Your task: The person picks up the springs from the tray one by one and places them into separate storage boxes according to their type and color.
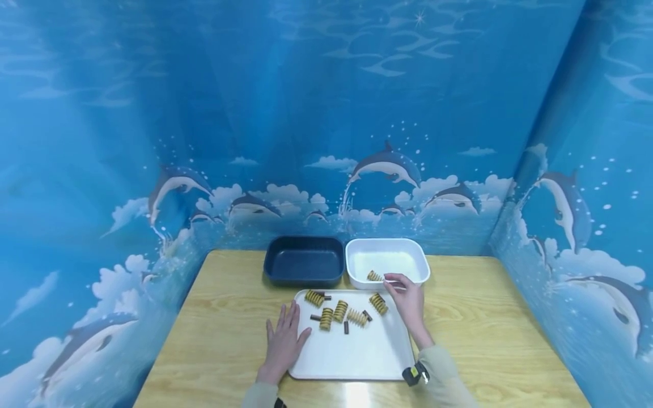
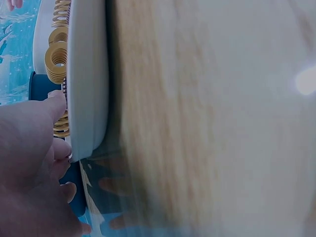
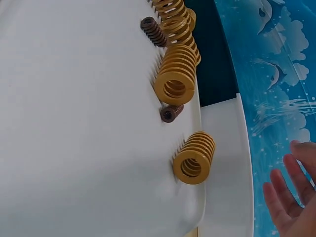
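Observation:
My right hand [image 1: 406, 303] is over the near right side of the white bin [image 1: 420, 263], its fingers loosely bent. In the right wrist view nothing shows between those fingers [image 3: 281, 185]. Close to the fingertips, a yellow coil spring [image 1: 374, 276] lies inside the bin. On the white tray [image 1: 357, 357] are several thick yellow springs [image 1: 325, 319] and several small brown springs [image 1: 346, 327]. One yellow spring [image 3: 194, 158] sits apart at the tray's right. My left hand [image 1: 284, 340] rests at the tray's left edge with fingers extended, the thumb reaching over the rim.
A dark blue bin [image 1: 304, 280] stands to the left of the white bin, behind the tray. Everything stands on a wood-grain table [image 1: 214, 317]. Blue curtains with dolphins [image 1: 326, 113] enclose the back and sides.

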Motion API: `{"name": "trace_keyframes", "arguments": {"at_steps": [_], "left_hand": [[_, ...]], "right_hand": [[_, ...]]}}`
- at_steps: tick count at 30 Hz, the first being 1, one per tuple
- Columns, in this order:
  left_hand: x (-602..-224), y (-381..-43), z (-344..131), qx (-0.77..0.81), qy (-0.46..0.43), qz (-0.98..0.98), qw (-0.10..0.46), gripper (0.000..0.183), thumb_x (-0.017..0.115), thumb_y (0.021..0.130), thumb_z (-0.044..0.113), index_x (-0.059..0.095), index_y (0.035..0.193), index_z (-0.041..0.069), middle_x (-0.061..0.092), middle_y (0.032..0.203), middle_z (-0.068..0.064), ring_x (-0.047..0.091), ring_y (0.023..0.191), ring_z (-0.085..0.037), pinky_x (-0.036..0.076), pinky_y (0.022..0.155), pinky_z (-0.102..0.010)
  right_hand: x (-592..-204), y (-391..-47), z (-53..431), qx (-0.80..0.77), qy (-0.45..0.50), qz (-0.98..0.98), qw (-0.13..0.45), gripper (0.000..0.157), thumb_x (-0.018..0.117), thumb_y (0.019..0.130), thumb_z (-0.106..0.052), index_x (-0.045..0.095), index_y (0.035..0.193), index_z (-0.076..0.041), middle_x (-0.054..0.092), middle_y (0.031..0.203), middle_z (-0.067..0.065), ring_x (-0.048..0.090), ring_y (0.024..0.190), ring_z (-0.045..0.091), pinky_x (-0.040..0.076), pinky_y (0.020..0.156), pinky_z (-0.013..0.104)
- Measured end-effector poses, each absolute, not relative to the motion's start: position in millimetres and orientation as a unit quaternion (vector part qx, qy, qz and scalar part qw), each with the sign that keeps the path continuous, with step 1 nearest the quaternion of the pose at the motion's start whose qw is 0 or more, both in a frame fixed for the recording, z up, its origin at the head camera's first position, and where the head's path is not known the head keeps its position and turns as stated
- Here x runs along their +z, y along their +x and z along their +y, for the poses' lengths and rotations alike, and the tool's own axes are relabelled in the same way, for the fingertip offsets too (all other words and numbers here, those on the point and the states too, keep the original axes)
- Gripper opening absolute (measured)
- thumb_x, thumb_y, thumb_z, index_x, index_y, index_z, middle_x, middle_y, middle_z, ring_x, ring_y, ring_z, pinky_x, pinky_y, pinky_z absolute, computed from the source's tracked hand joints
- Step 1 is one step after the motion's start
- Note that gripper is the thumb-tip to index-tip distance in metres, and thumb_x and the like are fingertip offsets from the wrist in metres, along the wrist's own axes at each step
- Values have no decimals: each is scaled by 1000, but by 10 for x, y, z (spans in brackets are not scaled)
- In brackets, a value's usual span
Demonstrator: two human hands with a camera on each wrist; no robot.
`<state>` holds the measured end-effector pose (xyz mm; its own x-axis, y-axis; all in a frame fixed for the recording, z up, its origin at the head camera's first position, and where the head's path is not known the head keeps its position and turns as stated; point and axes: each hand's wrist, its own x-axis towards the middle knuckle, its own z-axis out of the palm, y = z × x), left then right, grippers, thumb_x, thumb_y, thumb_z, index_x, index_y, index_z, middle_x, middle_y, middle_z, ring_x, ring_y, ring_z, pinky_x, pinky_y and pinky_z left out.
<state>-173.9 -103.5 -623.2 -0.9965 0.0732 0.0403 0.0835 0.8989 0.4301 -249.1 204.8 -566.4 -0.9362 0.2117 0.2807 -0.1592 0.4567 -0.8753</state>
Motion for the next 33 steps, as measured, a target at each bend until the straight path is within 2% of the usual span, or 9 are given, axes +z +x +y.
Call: {"name": "trace_keyframes", "arguments": {"at_steps": [8, 18, 26, 33], "left_hand": [[-6227, -1755, -1034, -220, -37, -975, 10, 69, 56, 103, 41, 38, 154, -1, 31, 164, -17, 20, 152, -42, 8, 116, -76], [-6221, -1737, -1031, -222, -39, -974, 9, 69, 55, 103, 42, 38, 153, -1, 31, 164, -16, 20, 152, -42, 8, 116, -77], [-6230, -1748, -1035, -216, -31, -976, -2, 69, 56, 103, 41, 38, 154, -1, 30, 164, -16, 19, 153, -41, 7, 116, -76], [-6210, -1769, -1007, -214, -23, -977, -12, 69, 57, 102, 40, 37, 155, 0, 29, 165, -16, 19, 153, -41, 6, 117, -75]], "right_hand": [[-5770, -2428, 2025, 506, -13, -842, 189, 18, 78, 87, -1, 76, 105, -3, 76, 103, 16, 75, 89, 33, 63, 79, 36], [-5953, -2351, 1963, 495, -33, -856, 149, 22, 79, 87, -4, 75, 108, -4, 76, 105, 16, 74, 93, 34, 63, 80, 36], [-6116, -2344, 1880, 492, -16, -857, 155, 26, 81, 81, 3, 75, 105, -1, 76, 104, 16, 74, 93, 35, 63, 82, 43], [-6185, -2364, 1851, 462, -11, -876, 141, 34, 80, 77, 7, 74, 109, -2, 75, 108, 14, 73, 95, 33, 62, 82, 44]]}}
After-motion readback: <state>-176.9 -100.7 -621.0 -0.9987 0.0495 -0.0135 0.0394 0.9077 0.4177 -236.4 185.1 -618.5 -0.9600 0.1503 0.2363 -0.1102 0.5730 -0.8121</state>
